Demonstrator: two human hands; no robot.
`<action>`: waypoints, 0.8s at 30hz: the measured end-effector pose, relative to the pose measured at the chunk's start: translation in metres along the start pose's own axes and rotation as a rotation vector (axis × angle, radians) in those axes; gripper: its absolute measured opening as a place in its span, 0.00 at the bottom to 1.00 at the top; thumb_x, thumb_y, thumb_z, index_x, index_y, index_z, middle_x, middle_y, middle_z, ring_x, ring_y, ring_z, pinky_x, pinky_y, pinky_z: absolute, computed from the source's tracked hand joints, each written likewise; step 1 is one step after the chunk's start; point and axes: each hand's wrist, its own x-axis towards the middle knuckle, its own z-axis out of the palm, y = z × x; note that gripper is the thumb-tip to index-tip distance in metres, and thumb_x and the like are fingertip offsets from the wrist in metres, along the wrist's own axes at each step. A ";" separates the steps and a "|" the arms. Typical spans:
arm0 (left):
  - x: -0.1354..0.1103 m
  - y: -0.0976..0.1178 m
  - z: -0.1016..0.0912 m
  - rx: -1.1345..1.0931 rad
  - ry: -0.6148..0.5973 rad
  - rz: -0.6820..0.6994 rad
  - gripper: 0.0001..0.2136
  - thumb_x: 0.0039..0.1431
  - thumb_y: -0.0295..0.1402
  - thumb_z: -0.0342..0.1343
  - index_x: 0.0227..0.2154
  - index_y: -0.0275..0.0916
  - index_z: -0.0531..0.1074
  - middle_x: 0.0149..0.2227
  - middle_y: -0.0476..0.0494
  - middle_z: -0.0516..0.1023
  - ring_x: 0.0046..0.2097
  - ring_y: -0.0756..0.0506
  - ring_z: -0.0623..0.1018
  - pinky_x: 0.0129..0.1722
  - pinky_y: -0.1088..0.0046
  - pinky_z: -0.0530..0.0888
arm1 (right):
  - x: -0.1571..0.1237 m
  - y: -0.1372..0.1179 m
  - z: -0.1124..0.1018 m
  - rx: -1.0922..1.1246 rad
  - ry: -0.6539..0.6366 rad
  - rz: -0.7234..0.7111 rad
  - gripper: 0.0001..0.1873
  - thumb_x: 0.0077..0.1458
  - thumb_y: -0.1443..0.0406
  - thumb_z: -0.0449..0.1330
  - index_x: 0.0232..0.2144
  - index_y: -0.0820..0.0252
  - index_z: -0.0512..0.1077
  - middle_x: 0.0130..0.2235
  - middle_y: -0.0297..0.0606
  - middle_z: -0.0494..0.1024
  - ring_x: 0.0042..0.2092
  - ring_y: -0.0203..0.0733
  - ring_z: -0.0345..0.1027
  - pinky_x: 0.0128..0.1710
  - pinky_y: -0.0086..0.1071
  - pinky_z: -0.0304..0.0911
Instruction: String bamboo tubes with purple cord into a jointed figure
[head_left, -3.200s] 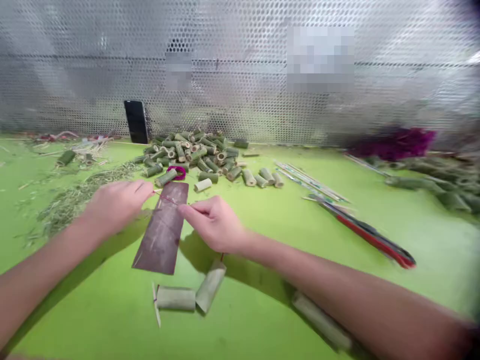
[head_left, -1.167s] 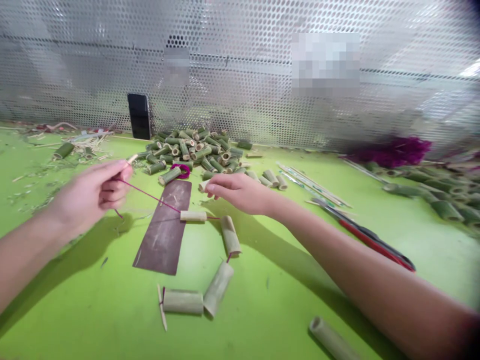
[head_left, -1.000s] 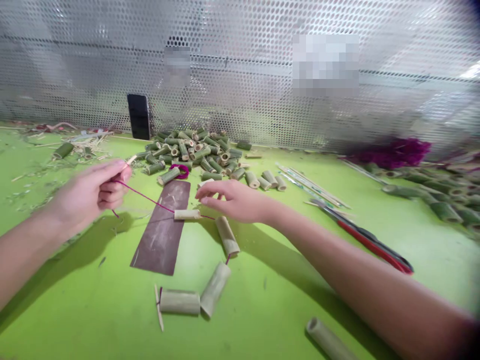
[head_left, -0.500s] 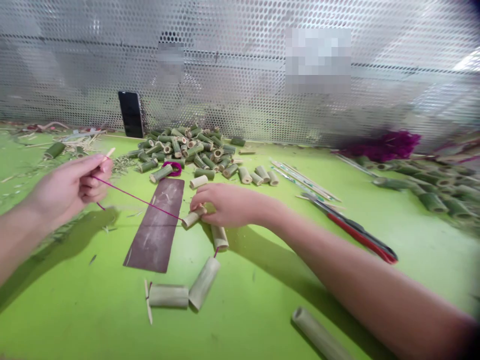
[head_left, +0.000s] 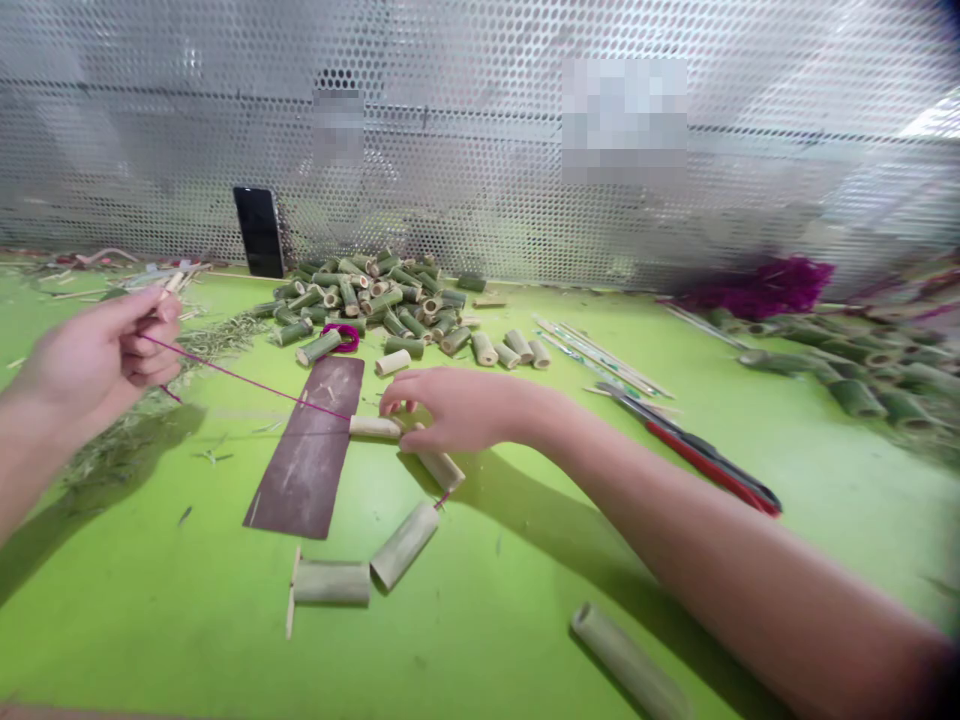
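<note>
My left hand [head_left: 97,355] is closed, pinching a thin stick and the end of a magenta string [head_left: 247,382] pulled taut to the right. The string runs through a pale bamboo tube [head_left: 373,427] lying at the edge of a brown strip [head_left: 304,465]. My right hand [head_left: 450,405] rests fingers-down on that tube and on the tube [head_left: 441,468] behind it. Two more threaded tubes [head_left: 403,530] [head_left: 331,582] trail toward me on the green table [head_left: 487,620].
A heap of short green bamboo tubes [head_left: 375,300] and a magenta string coil [head_left: 341,337] lie behind the strip. A black phone [head_left: 259,232] leans on the perforated metal wall. Red-handled shears [head_left: 697,465] and thin sticks lie right; a loose tube [head_left: 626,665] lies near my right forearm.
My left hand drew the string further left and up, tightening it. My right hand came down onto the threaded tube, and the chain of tubes shifted slightly.
</note>
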 end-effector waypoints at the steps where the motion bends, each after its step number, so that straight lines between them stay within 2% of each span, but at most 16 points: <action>1: 0.001 -0.002 0.000 0.006 -0.006 -0.010 0.16 0.73 0.30 0.42 0.26 0.40 0.61 0.22 0.55 0.49 0.22 0.50 0.48 0.19 0.79 0.55 | -0.002 0.000 -0.002 -0.003 0.010 0.008 0.20 0.60 0.58 0.60 0.52 0.60 0.76 0.54 0.45 0.78 0.50 0.52 0.74 0.49 0.46 0.68; 4: 0.002 -0.011 -0.001 0.045 -0.056 -0.014 0.17 0.73 0.31 0.45 0.25 0.39 0.62 0.22 0.55 0.50 0.22 0.51 0.50 0.20 0.79 0.54 | -0.011 0.000 -0.006 -0.003 0.022 0.049 0.23 0.63 0.54 0.57 0.54 0.61 0.75 0.58 0.48 0.76 0.53 0.54 0.73 0.53 0.48 0.66; 6: 0.004 -0.017 -0.002 0.075 -0.113 0.008 0.16 0.72 0.33 0.47 0.25 0.39 0.63 0.22 0.55 0.51 0.22 0.52 0.50 0.20 0.79 0.54 | -0.020 -0.003 -0.004 0.026 0.011 0.062 0.24 0.63 0.53 0.57 0.55 0.61 0.74 0.57 0.48 0.76 0.52 0.54 0.73 0.52 0.48 0.67; 9: 0.005 -0.022 -0.003 0.095 -0.132 0.026 0.16 0.72 0.34 0.47 0.26 0.39 0.63 0.22 0.55 0.50 0.22 0.52 0.51 0.20 0.78 0.53 | -0.031 -0.006 0.006 0.097 0.000 0.037 0.24 0.64 0.58 0.57 0.60 0.56 0.71 0.57 0.45 0.76 0.49 0.50 0.74 0.49 0.45 0.68; 11: 0.007 -0.022 -0.004 0.094 -0.112 0.035 0.15 0.72 0.33 0.47 0.26 0.39 0.63 0.22 0.56 0.50 0.22 0.52 0.50 0.20 0.78 0.53 | -0.036 -0.007 0.016 0.125 0.021 0.034 0.24 0.64 0.63 0.56 0.61 0.54 0.69 0.56 0.44 0.76 0.45 0.47 0.75 0.46 0.42 0.67; 16: 0.006 -0.012 -0.004 0.072 -0.015 0.058 0.14 0.74 0.32 0.46 0.29 0.39 0.65 0.22 0.56 0.52 0.22 0.52 0.50 0.20 0.80 0.55 | -0.040 -0.005 0.033 0.182 0.135 0.115 0.21 0.63 0.64 0.57 0.58 0.62 0.69 0.46 0.45 0.80 0.40 0.44 0.74 0.41 0.37 0.66; 21: 0.007 -0.006 -0.006 0.018 0.050 0.053 0.15 0.73 0.26 0.43 0.28 0.38 0.65 0.22 0.56 0.53 0.21 0.53 0.51 0.19 0.83 0.56 | -0.037 -0.007 0.044 0.131 0.215 0.110 0.16 0.63 0.62 0.57 0.51 0.63 0.72 0.46 0.46 0.78 0.40 0.45 0.72 0.40 0.38 0.64; 24: 0.016 -0.009 -0.012 0.009 0.098 0.060 0.16 0.74 0.26 0.42 0.28 0.39 0.64 0.21 0.57 0.53 0.19 0.53 0.51 0.17 0.83 0.55 | -0.037 -0.009 0.049 0.103 0.253 0.118 0.16 0.64 0.64 0.55 0.52 0.63 0.71 0.47 0.46 0.78 0.40 0.45 0.73 0.40 0.37 0.64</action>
